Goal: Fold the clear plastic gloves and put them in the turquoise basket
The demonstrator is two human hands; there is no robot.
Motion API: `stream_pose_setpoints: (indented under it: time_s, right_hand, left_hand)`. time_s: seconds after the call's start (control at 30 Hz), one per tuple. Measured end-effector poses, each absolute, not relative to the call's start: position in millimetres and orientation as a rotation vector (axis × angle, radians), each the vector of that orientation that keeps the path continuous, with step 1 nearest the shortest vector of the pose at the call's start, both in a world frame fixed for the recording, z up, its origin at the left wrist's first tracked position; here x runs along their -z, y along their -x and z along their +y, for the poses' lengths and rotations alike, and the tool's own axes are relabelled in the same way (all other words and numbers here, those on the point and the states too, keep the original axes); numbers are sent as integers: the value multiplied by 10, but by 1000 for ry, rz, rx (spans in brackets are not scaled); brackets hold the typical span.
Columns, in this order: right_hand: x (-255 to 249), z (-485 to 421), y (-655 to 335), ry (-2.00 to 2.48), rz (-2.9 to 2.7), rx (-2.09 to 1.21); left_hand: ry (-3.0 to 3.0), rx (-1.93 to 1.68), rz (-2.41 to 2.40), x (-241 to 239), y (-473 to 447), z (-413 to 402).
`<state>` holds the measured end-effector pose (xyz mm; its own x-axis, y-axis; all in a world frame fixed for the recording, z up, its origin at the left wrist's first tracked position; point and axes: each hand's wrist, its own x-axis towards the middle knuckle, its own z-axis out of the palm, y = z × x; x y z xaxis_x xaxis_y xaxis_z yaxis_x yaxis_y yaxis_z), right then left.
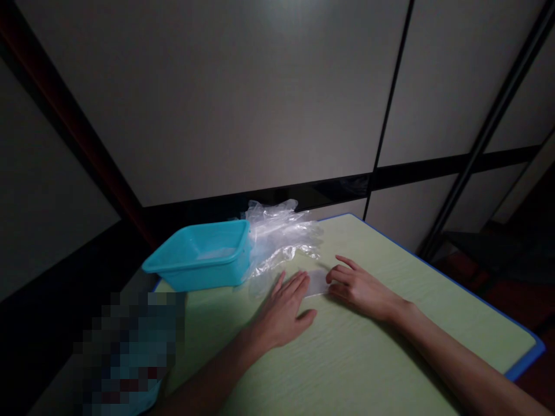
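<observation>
This looks like a room in a home: tall pale panels (243, 104) resembling wardrobe doors, crossed by a dark band (416, 171), rise beyond the left grip (286, 312) and right grip (358, 289); a light-green desk (368, 364) with blue edging (526, 361) lies beneath both.

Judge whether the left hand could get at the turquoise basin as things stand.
Probably yes: the left hand is spread over the table, right of the turquoise basin, whose near side looks unobstructed. Crumpled clear plastic lies to the basin's right, so the hand might brush it.
</observation>
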<state>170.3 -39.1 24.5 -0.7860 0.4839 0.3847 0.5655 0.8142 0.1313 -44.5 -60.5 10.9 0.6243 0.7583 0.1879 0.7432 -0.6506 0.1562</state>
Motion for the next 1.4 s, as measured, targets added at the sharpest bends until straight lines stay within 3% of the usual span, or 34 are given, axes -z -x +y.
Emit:
stream_pose_setpoints:
  time_s: [0.27, 0.43, 0.6, 0.8, 0.93, 1.13, 1.4]
  right_hand:
    - [-269, -431, -1640, 846, -2678, 341]
    - [-285, -488, -1587, 897, -2398, -205]
    - [-247, -481, -1509, 940, -1953, -797]
    - [-193, -421, -1439, 864, -1565, -1205]
    - [-235, -440, -1429, 817, -1510, -1282]
    - [-159, -420, -1437, 932, -1685, -1132]
    - [-123, -385, -1418, 962, -1517, -1260]
  left_hand:
    - [-2740, -414, 1287, -90, 447, -617]
    - [-2577, -726, 1263, -127, 421, -602]
    - [-1972, -1145, 1194, -167, 351, -552]
    - [-1578, -1162, 1124, -118, 267, -496]
    - [-1458, -1121, 1093, -110, 267, -472]
    - [-1363, -1116, 1102, -92, 270, -457]
    - [-1340, -1099, 1079, -99, 269, -478]
